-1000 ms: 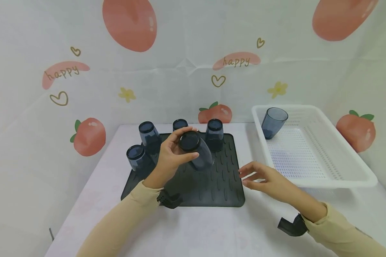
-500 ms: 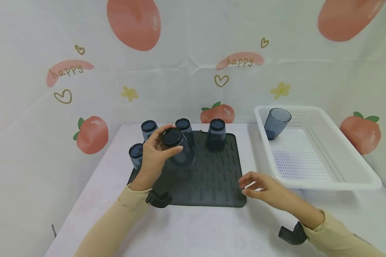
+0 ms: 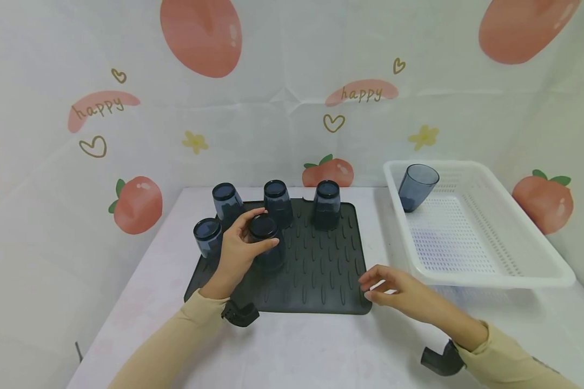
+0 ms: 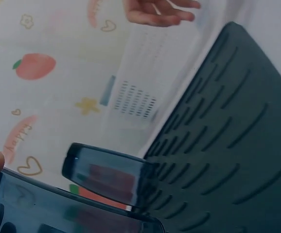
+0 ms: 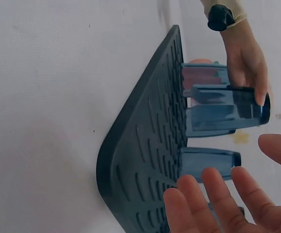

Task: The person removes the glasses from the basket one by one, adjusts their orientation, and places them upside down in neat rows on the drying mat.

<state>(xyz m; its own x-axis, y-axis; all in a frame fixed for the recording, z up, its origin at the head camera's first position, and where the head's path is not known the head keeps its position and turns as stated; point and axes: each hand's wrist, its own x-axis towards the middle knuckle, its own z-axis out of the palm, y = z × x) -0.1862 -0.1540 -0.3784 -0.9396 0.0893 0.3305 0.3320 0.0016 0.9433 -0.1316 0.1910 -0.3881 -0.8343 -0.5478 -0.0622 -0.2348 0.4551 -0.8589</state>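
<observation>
My left hand (image 3: 236, 248) grips a blue tinted drinking glass (image 3: 270, 254), upside down with its base up, over the middle-left of a black ridged drying mat (image 3: 316, 275). In the right wrist view this glass's rim is close to the mat; I cannot tell whether it touches. Around it several similar glasses stand inverted: one front left (image 3: 207, 236), one back left (image 3: 227, 201), one at the back middle (image 3: 278, 201) and one further right (image 3: 327, 204). My right hand (image 3: 399, 289) holds nothing and hovers by the mat's right edge, fingers relaxed.
To the right stands a white plastic basket (image 3: 506, 280) with a perforated bottom. One blue glass (image 3: 417, 189) leans in its back left corner, mouth up. A white cloth (image 3: 321, 124) with printed fruit hangs behind the white table (image 3: 302, 351).
My left hand has carried the inverted glass leftward, then lowered it towards the mat. The right hand has stayed near the mat's right edge, dropping slightly.
</observation>
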